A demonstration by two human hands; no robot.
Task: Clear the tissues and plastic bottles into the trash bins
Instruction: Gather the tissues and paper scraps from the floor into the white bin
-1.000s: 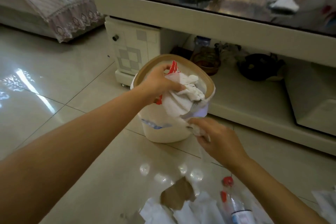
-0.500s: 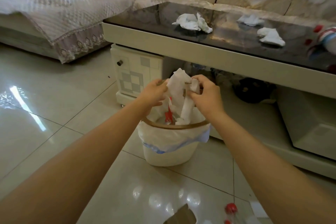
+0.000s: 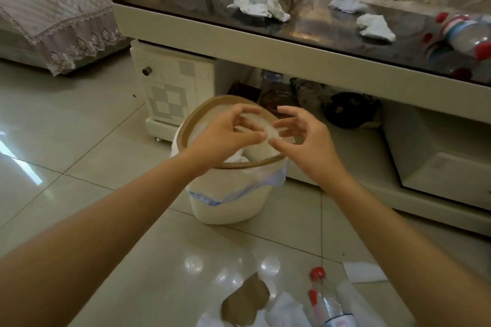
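Tissues (image 3: pixel 259 5) on table (image 3: pixel 186 22), beyond bin (image 3: pixel 228 202)

Cream, white and red against glossy black and pale tile

The trash bin (image 3: pixel 225 210) is cream with a tan-brown rim and a translucent liner edged in blue; the crumpled tissues (image 3: pixel 259 5) are white on the coffee table's glossy black top (image 3: pixel 318 32), whose frame is cream. Its drawer front (image 3: pixel 170 87) carries a grey-and-white checker pattern. The clear plastic bottles (image 3: pixel 465 34) have red caps and blue-white labels. The sofa cover (image 3: pixel 66 21) is beige with mauve lace trim; the floor tiles (image 3: pixel 66 127) are shiny pale beige.
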